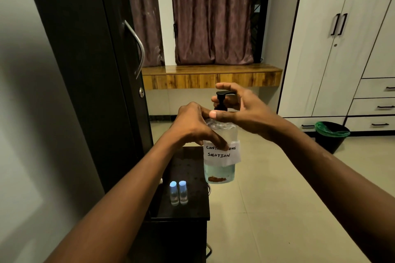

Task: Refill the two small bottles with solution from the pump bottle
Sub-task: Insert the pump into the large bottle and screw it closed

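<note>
Left small bottle point(174, 193) and right small bottle point(183, 192) upright, just beside each other, on the stand point(188, 209) toward its front. Over the stand's right edge, pump bottle point(221, 168) — left hand point(192, 126) round its body, right hand point(241, 107) round the pump. Door point(85, 70) left, ledge point(211, 77) behind, bin point(331, 136) right on floor.

Room is left on the table point(192, 177) behind the two small bottles point(179, 193), which are set close together toward its front. The left side is shut in by the dark wardrobe door point(85, 70) just beside the table, with its metal handle point(139, 49) jutting out higher up. The space above the far right corner is taken up by the pump bottle point(221, 168), gripped by the left hand point(192, 124) and, at the pump, by the right hand point(241, 102). To the right, open floor point(277, 198) is found, with a bin point(331, 136) well apart.
</note>
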Demonstrator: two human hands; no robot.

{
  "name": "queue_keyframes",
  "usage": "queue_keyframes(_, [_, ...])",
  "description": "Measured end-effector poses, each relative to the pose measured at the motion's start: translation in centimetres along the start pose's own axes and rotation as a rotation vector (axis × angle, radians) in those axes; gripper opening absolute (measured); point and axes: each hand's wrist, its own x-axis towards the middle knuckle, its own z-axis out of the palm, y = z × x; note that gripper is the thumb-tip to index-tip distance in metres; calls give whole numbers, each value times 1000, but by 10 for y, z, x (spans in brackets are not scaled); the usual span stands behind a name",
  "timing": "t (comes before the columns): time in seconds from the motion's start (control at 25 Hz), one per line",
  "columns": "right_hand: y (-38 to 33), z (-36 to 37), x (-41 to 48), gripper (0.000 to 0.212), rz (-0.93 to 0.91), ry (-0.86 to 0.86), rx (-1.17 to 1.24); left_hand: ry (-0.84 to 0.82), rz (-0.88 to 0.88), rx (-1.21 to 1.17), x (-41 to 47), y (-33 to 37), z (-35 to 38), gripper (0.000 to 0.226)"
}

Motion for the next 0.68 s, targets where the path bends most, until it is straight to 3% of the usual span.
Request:
queue_keyframes(0.08, [-3,-5,0,84,51,-120,220,-3,6,-1,-1,-1,-3,56])
queue_keyframes(0.12, [-2,-6,1,86,41,-110,207,-1,11,2,-1,-2,-4,56])
queue_keyframes(0.32, [2,13,2,80,-163,317,-338,49,25,21,0,-2,0,51])
queue_keyframes(0.4, [4,20,2,79,-193,378,-421,63,20,37,2,-2,0,51])
queue_keyframes(0.48, [4,19,4,82,-147,231,-333,56,14,6,3,-4,-4,55])
queue_keyframes(0.6, [-2,6,3,70,-14,-47,110,28,31,-34,2,-3,-11,62])
queue_keyframes(0.68, [-3,0,3,69,-28,-71,110,24,34,-20,0,-1,-12,62])
